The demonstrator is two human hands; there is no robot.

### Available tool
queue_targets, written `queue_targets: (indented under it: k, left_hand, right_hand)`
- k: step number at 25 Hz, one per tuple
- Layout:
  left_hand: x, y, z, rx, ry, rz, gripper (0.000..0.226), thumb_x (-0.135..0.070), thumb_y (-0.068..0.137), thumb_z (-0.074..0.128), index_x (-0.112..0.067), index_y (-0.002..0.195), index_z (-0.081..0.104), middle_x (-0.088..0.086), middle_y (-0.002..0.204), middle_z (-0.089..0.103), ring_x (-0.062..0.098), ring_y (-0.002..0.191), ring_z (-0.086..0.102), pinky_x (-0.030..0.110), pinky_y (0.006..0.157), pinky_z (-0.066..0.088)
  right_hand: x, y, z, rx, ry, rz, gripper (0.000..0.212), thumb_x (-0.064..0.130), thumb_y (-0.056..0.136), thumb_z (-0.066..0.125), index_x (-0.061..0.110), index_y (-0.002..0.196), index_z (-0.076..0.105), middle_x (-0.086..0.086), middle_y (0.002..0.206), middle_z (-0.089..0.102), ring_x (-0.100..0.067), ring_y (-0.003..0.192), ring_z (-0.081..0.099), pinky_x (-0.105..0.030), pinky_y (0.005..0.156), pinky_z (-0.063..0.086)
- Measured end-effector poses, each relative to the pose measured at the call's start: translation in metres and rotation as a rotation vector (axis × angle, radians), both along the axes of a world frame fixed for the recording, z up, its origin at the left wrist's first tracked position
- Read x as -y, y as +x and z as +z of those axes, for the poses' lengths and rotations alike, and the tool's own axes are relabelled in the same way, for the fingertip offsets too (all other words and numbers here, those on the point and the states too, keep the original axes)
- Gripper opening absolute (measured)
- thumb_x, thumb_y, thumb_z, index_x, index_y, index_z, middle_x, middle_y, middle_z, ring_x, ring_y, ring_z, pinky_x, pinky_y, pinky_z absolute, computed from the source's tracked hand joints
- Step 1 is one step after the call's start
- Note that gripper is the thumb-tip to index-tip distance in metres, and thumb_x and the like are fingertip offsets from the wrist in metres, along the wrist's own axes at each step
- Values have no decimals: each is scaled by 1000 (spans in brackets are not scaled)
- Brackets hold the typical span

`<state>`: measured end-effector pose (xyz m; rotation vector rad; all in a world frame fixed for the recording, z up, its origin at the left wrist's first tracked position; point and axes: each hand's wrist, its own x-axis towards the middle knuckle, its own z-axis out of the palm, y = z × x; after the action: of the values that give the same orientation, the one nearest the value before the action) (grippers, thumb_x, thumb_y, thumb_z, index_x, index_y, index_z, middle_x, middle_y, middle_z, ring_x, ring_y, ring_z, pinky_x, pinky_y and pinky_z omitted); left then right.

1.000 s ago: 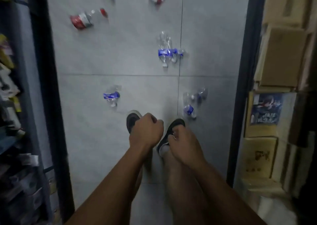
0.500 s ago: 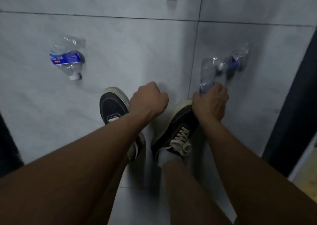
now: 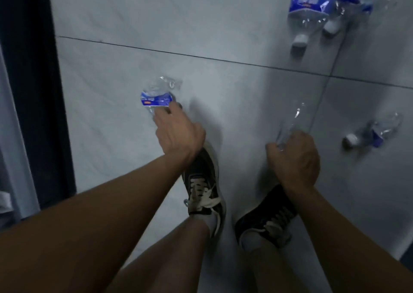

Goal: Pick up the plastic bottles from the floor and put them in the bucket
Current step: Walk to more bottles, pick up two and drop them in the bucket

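My right hand (image 3: 295,160) is closed around the lower end of a clear crushed plastic bottle (image 3: 292,118), which it holds up off the grey tile floor. My left hand (image 3: 176,131) reaches forward, fingers and thumb pinched on the neck end of a crushed bottle with a blue label (image 3: 156,93) that lies on the floor; its cap is hidden under the fingers. Another small crushed bottle (image 3: 375,131) lies to the right. Two blue-labelled bottles (image 3: 308,8) lie side by side at the top right. No bucket is in view.
My two dark sneakers (image 3: 205,181) stand on the tiles just below the hands. A dark upright shelf frame (image 3: 33,91) runs down the left edge. A dark edge shows at the bottom right corner.
The view has swung left and dropped closer to the floor. My right hand has lifted the clear bottle off the tiles. My left hand, a fist before, has reached out onto the blue-label bottle.
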<state>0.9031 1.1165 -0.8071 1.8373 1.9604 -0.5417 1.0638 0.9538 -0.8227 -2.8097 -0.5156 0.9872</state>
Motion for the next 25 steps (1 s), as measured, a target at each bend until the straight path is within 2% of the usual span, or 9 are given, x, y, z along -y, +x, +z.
queue_targets:
  k: [2,4,5,8,11,14,17,21,25]
  left_hand:
    - [-34,-17,-18,-58,97,-40,80,-31,79,74,-21,147,32,22,152,25,40,141,28,55,110,39]
    - [-62,-34,-43,-56,34,-25,100,-50,81,76,-33,156,12,26,160,10,43,148,18,61,114,32]
    - [-71,-42,-55,-29,-22,16,100,-56,82,74,-37,156,9,25,159,11,44,147,21,60,112,35]
    - [-68,-58,-76,34,-87,59,81,-53,82,74,-38,146,27,18,142,36,39,128,43,50,93,54]
    - [-43,-54,-55,92,-128,-11,72,-44,73,73,-36,135,39,15,126,48,36,111,54,48,80,60]
    - [-16,-36,0,221,-188,-5,74,-39,65,70,-29,134,46,8,116,57,28,98,62,41,75,61]
    - [1,-8,92,297,-248,-72,75,-42,63,73,-29,132,48,4,113,57,24,97,61,39,77,59]
    - [3,31,244,325,-331,-257,74,-47,60,72,-34,128,48,1,107,60,24,90,61,42,66,59]
    - [-7,57,403,289,-443,-452,64,-49,63,70,-35,121,48,-4,98,61,19,79,60,33,51,52]
  right_hand:
    - [-24,-24,0,-82,90,1,36,31,77,65,13,103,48,-15,101,63,-39,95,62,-45,77,53]
    - [-40,-43,-4,-151,136,17,53,34,77,65,21,120,39,-10,104,64,-36,92,64,-45,77,56]
    - [-45,-50,-8,-181,146,40,61,36,77,65,24,128,34,-9,107,64,-33,91,64,-44,78,57]
    - [-48,-61,-19,-237,148,115,67,37,78,62,23,138,36,-8,117,65,-29,101,64,-42,83,56]
    - [-35,-57,-7,-219,140,164,55,35,80,62,18,131,51,-5,117,63,-27,105,61,-36,85,52]
    - [-18,-43,35,-214,100,166,45,38,81,60,17,120,60,-5,108,62,-29,99,62,-37,81,49]
    - [-5,-19,117,-195,69,158,40,38,80,61,18,114,60,-5,106,62,-31,98,62,-38,79,50]
    - [4,12,263,-175,101,133,30,36,79,62,21,105,59,-4,99,61,-32,93,62,-38,74,49]
    - [13,29,419,-178,142,141,22,34,80,64,25,98,55,3,97,56,-29,93,61,-31,69,37]
